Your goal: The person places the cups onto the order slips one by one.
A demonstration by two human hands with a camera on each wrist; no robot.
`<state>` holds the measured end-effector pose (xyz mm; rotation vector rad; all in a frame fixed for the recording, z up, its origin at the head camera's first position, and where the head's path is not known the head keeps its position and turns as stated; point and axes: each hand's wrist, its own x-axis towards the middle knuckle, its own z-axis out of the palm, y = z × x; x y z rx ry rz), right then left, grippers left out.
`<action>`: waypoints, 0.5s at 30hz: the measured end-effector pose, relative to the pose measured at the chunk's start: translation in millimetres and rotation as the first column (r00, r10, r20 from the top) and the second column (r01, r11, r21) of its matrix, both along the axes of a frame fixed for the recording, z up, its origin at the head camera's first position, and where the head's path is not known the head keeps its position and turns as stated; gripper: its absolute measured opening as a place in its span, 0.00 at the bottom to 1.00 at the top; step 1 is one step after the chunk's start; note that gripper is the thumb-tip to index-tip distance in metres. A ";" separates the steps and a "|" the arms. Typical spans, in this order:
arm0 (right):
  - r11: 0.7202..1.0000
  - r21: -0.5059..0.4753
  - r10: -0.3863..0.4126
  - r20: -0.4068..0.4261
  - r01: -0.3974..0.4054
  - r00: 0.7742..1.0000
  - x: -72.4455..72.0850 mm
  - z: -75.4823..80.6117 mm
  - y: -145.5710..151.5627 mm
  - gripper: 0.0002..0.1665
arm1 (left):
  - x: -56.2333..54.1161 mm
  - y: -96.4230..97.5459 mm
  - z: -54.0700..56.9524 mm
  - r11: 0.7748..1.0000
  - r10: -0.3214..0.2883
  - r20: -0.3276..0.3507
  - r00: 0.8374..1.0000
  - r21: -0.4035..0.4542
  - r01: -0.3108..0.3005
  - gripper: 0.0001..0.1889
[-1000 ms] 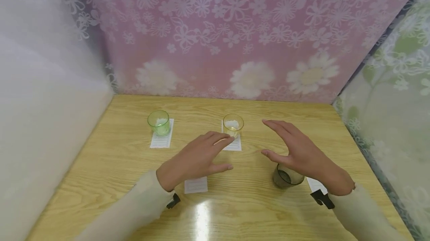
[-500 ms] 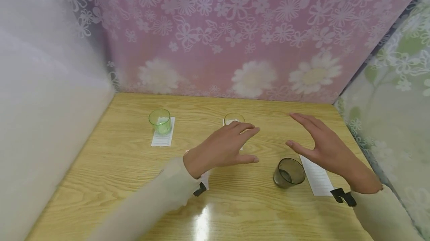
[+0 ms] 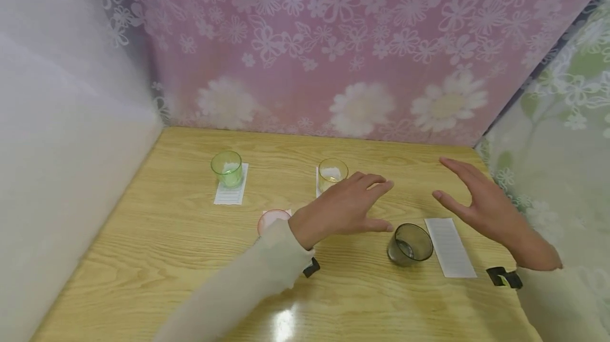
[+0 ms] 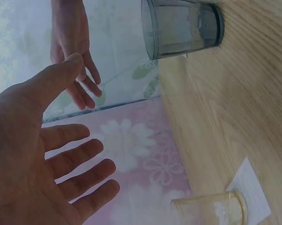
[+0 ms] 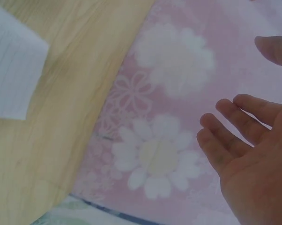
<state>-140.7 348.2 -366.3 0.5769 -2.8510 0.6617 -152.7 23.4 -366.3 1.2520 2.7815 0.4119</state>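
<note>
My left hand (image 3: 345,207) hovers over the table with its fingers apart and nothing in them. In the head view its thumb tip lies right by the rim of a dark grey glass (image 3: 410,246). My right hand (image 3: 486,209) is held in the air farther right, thumb and fingers spread and nothing between them. Below it lies a lined white paper slip (image 3: 450,246), beside the dark glass. Behind my left hand a yellow glass (image 3: 332,170) with something white inside stands on another slip. A pink-rimmed glass (image 3: 273,217) is mostly hidden by my left sleeve.
A green glass (image 3: 227,169) with white contents stands on a paper slip (image 3: 229,196) at the back left. The wooden table (image 3: 157,257) is bounded by a pink flowered backdrop (image 3: 305,56) behind and cloth walls on both sides.
Both hands have moved to the right, still holding nothing. The dark glass and its neighbouring slip have come out from under my right hand, and the pink rim now shows beside my left sleeve.
</note>
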 end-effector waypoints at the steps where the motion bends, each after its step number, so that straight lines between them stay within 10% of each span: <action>1: 1.000 -0.001 -0.003 0.010 0.003 1.000 -0.6 -1.8 3.6 0.48 | 0.4 2.2 -1.6 1.000 -0.001 0.005 1.000 0.000 0.001 0.46; 15: 0.999 0.044 0.020 0.138 -0.026 0.990 -5.9 -38.7 59.3 0.49 | 7.6 30.0 -29.4 1.000 -0.006 0.044 0.999 -0.003 0.006 0.44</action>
